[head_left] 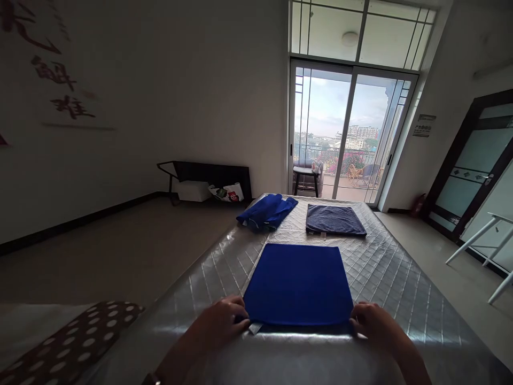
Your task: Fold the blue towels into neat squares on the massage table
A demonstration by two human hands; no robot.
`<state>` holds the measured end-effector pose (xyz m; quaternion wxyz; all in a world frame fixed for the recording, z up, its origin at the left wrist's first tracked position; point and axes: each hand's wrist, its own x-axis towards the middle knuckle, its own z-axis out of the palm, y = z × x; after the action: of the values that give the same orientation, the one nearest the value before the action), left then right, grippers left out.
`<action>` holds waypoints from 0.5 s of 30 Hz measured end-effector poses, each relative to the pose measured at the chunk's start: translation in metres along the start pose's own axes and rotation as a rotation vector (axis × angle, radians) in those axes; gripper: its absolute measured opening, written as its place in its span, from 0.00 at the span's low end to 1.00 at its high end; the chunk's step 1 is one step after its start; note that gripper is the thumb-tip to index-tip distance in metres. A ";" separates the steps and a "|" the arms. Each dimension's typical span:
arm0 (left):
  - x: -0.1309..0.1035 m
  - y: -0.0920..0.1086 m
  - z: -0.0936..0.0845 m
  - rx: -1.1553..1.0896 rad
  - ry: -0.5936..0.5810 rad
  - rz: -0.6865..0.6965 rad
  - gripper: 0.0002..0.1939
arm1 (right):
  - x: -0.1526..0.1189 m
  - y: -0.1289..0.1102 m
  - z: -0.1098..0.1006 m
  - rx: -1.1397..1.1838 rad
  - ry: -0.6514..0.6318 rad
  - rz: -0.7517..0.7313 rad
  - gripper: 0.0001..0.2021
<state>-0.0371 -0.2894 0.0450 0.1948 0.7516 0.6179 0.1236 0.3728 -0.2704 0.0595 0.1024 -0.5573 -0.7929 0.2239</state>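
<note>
A flat, rectangular bright blue cloth point(298, 283) lies spread smooth in front of me on a silver quilted cover point(216, 272). At its near left corner, my left hand point(224, 316) is closed, with thumb and fingers pinching the edge. A small white tag point(255, 328) pokes out beside those fingers. My right hand point(372, 321) is likewise closed on the near right corner. Along the near edge, a dark strip shows under the cloth. Farther back are a crumpled blue cloth point(267, 213) on the left and a neatly folded dark grey-blue towel point(335, 220) on the right.
A brown polka-dot cloth point(76, 342) is at the lower left. Against the back wall stands a black rack point(212, 174) with a white box point(193, 191) and a bag. White stool legs point(476, 240) are on the right. Sliding glass doors point(352, 133) lie beyond the covered surface.
</note>
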 end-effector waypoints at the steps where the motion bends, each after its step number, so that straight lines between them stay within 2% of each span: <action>1: 0.000 -0.001 0.000 -0.002 -0.001 0.004 0.12 | 0.000 0.001 -0.001 0.019 0.017 -0.008 0.10; 9: 0.002 -0.004 -0.001 -0.114 -0.066 0.001 0.11 | 0.006 0.010 0.003 0.239 0.258 -0.154 0.11; 15: 0.003 -0.005 0.003 -0.024 0.013 -0.010 0.11 | 0.007 0.011 0.008 0.387 0.345 -0.117 0.12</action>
<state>-0.0394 -0.2862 0.0402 0.2006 0.7453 0.6214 0.1348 0.3761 -0.2624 0.0467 0.3535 -0.5104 -0.7371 0.2668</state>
